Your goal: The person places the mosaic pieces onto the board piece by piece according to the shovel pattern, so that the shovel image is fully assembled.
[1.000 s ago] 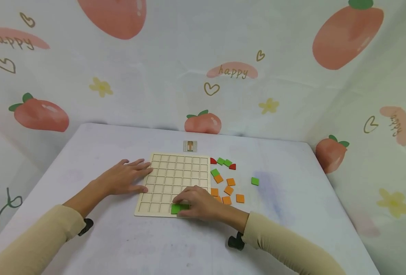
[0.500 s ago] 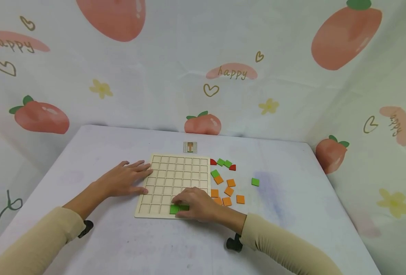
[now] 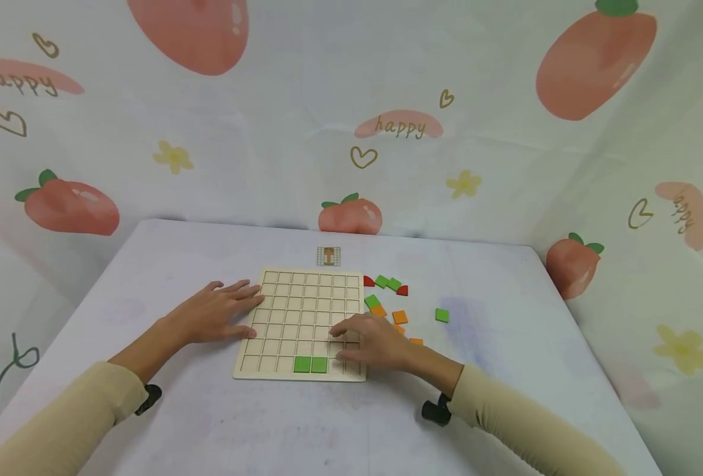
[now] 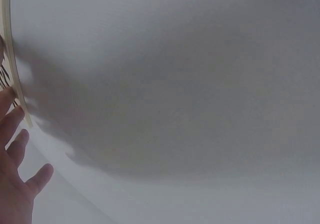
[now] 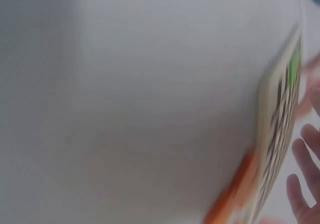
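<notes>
1. On my head feed, the board (image 3: 292, 314) lies flat on the bench (image 3: 221, 416), a pale square grid that both hands reach from either side
2. I see the left hand (image 3: 217, 314) at the board's left edge, fingers straight and spread wide, with several tips resting on the rim; the left wrist feed also shows fingertips at that edge
3. I see the right hand (image 3: 381, 340) over the board's right side, fingers gently bent and the thumb held apart, leaving a visible gap between them; whether they touch the wood, I cannot tell
4. Two green tiles (image 3: 302, 364) sit side by side in the row nearest the person, in the middle cell and the one just right of it
5. Off the board's right side I count two red pieces (image 3: 402, 290), with a pair of green squares (image 3: 394, 284) between them
6. Nearer, a green square (image 3: 372, 301) touches an orange square (image 3: 378, 310); more orange squares (image 3: 400, 317) lie close by, some partly behind the right hand
7. A lone green square (image 3: 442, 315) lies farther right, well apart
8. Just beyond the board's far edge, I see a small gridded picture card (image 3: 329, 256)
9. My right wrist feed is blurred
</notes>
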Tool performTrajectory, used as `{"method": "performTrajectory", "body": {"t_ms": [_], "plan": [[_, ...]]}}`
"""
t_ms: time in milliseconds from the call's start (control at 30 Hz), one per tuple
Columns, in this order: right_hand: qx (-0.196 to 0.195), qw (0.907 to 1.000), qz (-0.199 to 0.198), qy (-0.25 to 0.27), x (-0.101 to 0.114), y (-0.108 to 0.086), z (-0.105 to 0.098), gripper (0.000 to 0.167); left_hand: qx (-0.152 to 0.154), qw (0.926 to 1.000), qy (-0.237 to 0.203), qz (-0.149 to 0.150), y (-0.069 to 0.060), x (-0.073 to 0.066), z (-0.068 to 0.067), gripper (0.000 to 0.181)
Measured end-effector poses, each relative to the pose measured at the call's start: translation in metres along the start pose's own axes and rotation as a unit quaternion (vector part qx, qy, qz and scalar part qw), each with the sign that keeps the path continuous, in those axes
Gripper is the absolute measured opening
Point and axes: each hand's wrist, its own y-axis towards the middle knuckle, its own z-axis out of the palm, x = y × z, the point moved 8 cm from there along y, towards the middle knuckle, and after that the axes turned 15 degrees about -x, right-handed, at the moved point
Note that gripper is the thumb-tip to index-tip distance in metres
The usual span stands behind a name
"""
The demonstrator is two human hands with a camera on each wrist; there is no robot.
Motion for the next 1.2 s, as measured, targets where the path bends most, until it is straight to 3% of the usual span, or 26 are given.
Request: {"method": "performTrajectory", "body": {"t_ms": [133, 333, 667, 900, 1200], "plan": [[-0.037, 0.9992, 0.013, -0.001, -0.029, -0.01, -0.031, 0.037, -0.002, 1.0, 0.001, 0.002, 0.0, -0.001, -0.001, 0.072], [-0.067, 0.9957, 0.065, -0.003, -0.065, -0.032, -0.066, 0.039, -0.002, 1.0, 0.001, 0.004, -0.001, -0.001, 0.0, 0.072], [-0.112, 0.9814, 0.134, -0.079, -0.115, -0.074, -0.112, 0.05, -0.005, 0.9999, 0.006, 0.009, -0.001, -0.001, 0.001, 0.073], [-0.11, 0.9687, 0.203, -0.091, -0.146, -0.095, -0.123, 0.053, -0.001, 1.0, 0.003, 0.004, -0.002, -0.001, 0.003, 0.073], [-0.121, 0.9672, 0.205, -0.09, -0.151, -0.103, -0.123, 0.05, -0.008, 0.9999, 0.006, 0.007, -0.002, 0.0, 0.001, 0.072]]}}
